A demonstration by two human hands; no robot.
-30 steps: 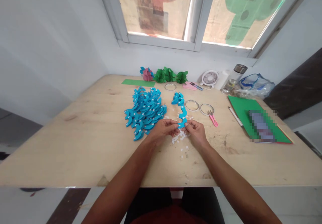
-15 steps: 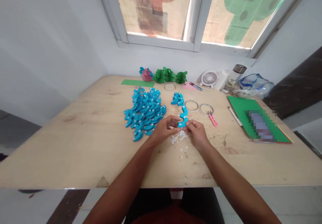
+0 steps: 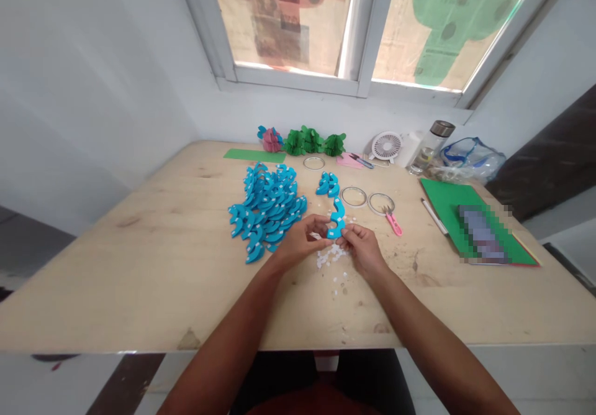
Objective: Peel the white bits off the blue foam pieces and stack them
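Observation:
Between my hands is a curved blue paper piece (image 3: 337,219) with small white squares on it, shaped like joined arcs. My left hand (image 3: 305,239) pinches its lower left side between thumb and fingers. At its lower right edge, my right hand (image 3: 362,246) has thumb and fingertips closed on it. Small white paper scraps (image 3: 331,255) lie on the table just below the piece. To the left is a big heap of similar blue paper pieces (image 3: 270,200). A smaller group of blue pieces (image 3: 328,184) lies farther back.
Silvery tape rings (image 3: 354,196) and pink-handled snips (image 3: 393,222) lie right of my hands. Behind stand green paper figures (image 3: 311,140), a small fan (image 3: 386,146) and a bottle (image 3: 432,145). At right, a phone (image 3: 482,232) lies on green sheets (image 3: 451,194) beside a pen (image 3: 434,216).
The blue piece and my fingers have shifted very slightly left. Both hands keep their hold on it, and the things on the table stay in place.

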